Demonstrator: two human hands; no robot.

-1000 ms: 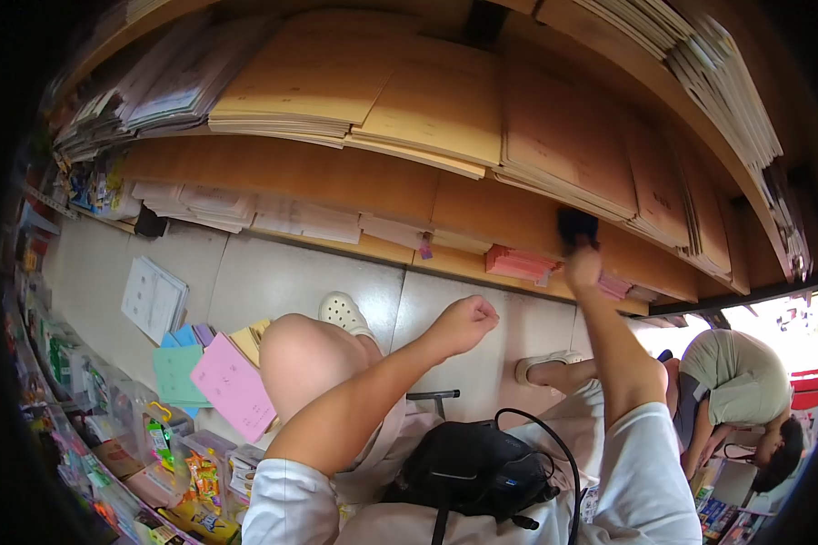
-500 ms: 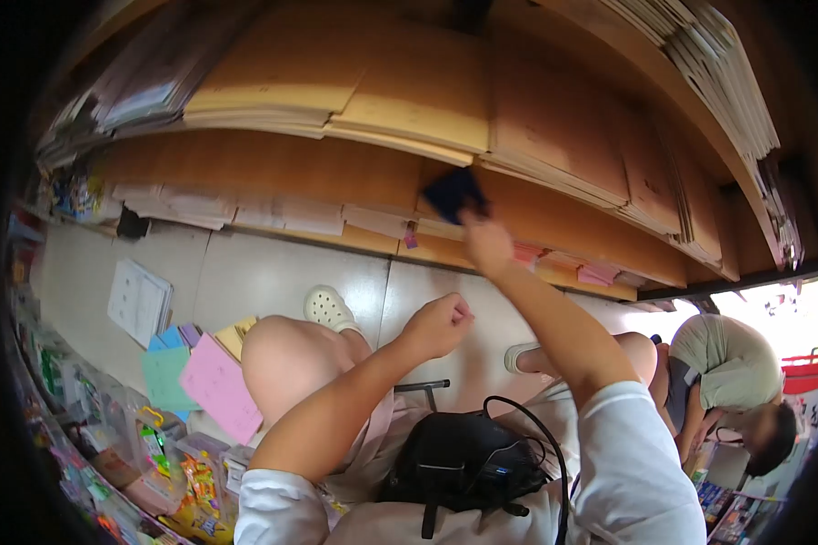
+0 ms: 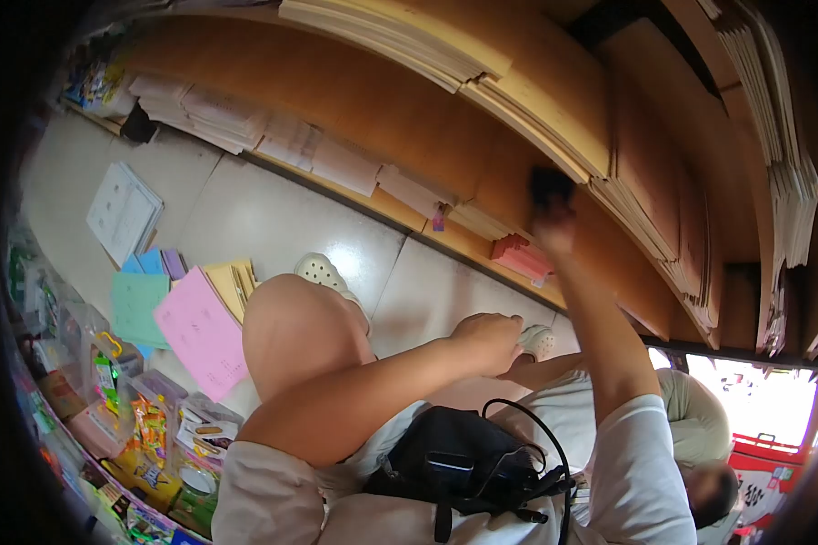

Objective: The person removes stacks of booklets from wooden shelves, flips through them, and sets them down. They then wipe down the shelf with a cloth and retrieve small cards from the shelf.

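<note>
My right hand (image 3: pixel 554 232) reaches up to the wooden shelf (image 3: pixel 427 150), its fingers closed on a dark blue cloth (image 3: pixel 548 186). The cloth is at the shelf board, just under the edge of the stacked tan paper booklets (image 3: pixel 541 127); it is shadowed and slightly blurred. Closed and with nothing visible in it, my left hand (image 3: pixel 488 341) hovers near my lap, apart from the shelf. Below the cloth, on the lowest shelf, sit pink-red booklets (image 3: pixel 522 259) and pale booklets (image 3: pixel 336 163).
Pink (image 3: pixel 202 331), green (image 3: pixel 140 309) and yellow papers lie on the tiled floor beside my knee, with a white stack (image 3: pixel 125 213) farther off. Clear bins of packaged goods (image 3: pixel 150 418) line the lower left. Another person (image 3: pixel 695 418) crouches at the right. A black bag (image 3: pixel 463 463) rests at my waist.
My view has turned, so the shelves slant more. The right hand has moved right along the shelf with the cloth. My left hand has shifted slightly right and down, still closed.
</note>
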